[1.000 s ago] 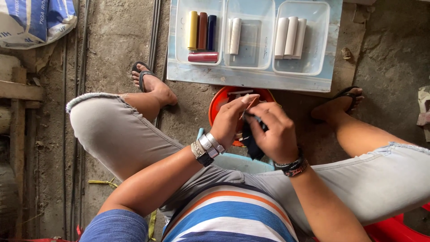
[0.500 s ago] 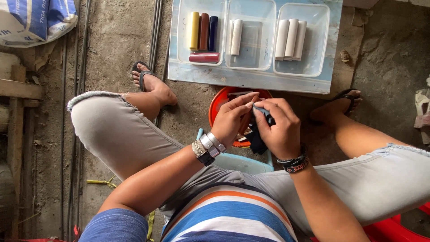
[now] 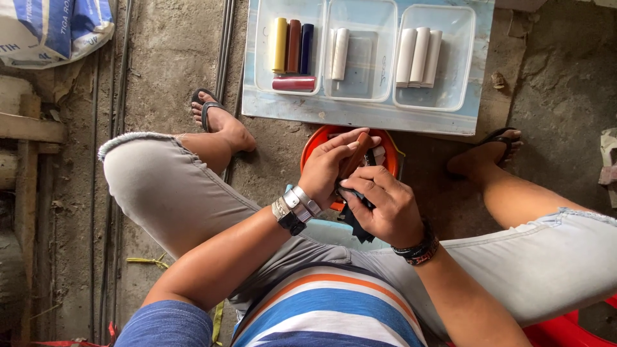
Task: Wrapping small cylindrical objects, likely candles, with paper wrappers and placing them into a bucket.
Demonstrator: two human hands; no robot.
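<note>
My left hand [image 3: 331, 166] grips a brown cylinder [image 3: 355, 154], a short roll-like piece, above an orange bucket [image 3: 313, 144]. My right hand [image 3: 380, 204] presses a dark cloth [image 3: 355, 222] against the lower end of that cylinder. Both hands meet between my knees, over the bucket's rim. The bucket's contents are mostly hidden by my hands; something white shows at its right side.
A light board [image 3: 360, 115] on the concrete floor carries three clear trays: the left tray [image 3: 263, 58] holds yellow, brown, blue and dark red cylinders, the middle one a white cylinder [image 3: 340, 53], the right one three white cylinders [image 3: 419, 56]. A sack [image 3: 51, 29] lies at top left.
My hands have shifted slightly; the cloth in my right hand has slid lower along the brown cylinder, and my left hand's fingers have turned it a little.
</note>
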